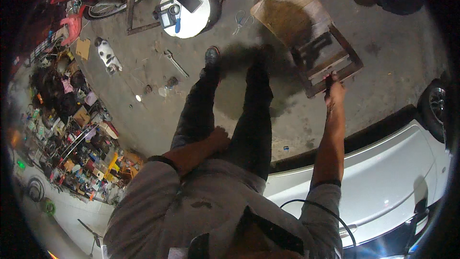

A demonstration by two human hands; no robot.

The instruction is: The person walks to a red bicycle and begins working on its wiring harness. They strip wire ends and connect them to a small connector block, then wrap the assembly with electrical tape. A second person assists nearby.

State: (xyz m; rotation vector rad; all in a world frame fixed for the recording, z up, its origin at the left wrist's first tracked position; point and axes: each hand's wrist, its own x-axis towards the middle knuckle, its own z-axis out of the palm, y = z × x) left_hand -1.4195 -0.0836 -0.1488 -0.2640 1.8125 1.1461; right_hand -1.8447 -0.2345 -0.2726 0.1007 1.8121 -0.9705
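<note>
— Wooden frame (322, 55) lies on concrete floor (383, 67) ahead; where's your grip?
— Your right hand (334, 90), arm straight, clasps its near rail. Left hand (219, 139) rests curled on your thigh. White car (383, 177) crowds the right.

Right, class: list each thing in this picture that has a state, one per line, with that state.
right hand: gripping the wooden frame's edge
wooden frame: tilted, lifted at one end
left hand: resting on the thigh
wrench: lying flat on the floor
scissors: lying open
cat: lying down
</note>
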